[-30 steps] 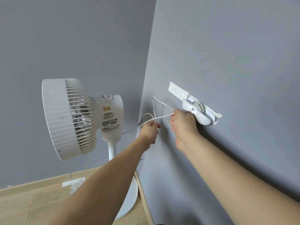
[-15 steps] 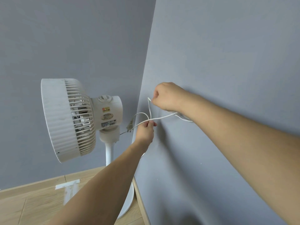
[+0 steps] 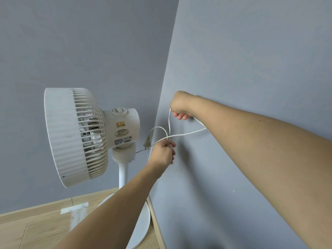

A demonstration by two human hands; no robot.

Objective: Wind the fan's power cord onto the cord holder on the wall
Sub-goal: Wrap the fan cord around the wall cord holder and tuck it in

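A plain room in a home: grey painted walls (image 3: 107,51) meeting at a corner, wood-plank floor (image 3: 36,229), a white pedestal fan (image 3: 75,135).

A white pedestal fan (image 3: 75,135) stands on the wooden floor (image 3: 32,229) in the corner of grey walls (image 3: 251,51). The left hand (image 3: 162,152) pinches a loop of white power cord (image 3: 185,134), its plug (image 3: 147,142) dangling beside it. The right hand (image 3: 180,105) grips the cord higher, against the right wall.
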